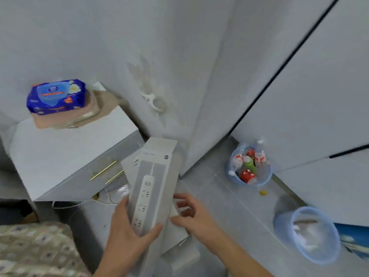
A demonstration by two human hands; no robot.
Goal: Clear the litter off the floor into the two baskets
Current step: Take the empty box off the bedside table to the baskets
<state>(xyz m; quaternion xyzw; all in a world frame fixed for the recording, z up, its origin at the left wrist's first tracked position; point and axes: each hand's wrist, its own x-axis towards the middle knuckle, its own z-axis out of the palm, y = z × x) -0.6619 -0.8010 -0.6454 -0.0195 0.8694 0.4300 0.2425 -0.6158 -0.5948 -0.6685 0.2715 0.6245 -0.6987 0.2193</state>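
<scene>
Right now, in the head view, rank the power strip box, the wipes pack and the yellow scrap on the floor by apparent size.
1. power strip box, largest, though nearest the camera
2. wipes pack
3. yellow scrap, clearly smallest

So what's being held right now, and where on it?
The left hand grips the white power-strip box round its lower end; the right hand pinches its right edge.

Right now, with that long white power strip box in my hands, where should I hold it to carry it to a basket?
Probably keep the long white cardboard power strip box by its lower end, across the narrow width. The left hand already wraps that end from the left, thumb over the front. The right hand sits at the right edge by a loose white flap, so pinch there to keep it shut.
</scene>
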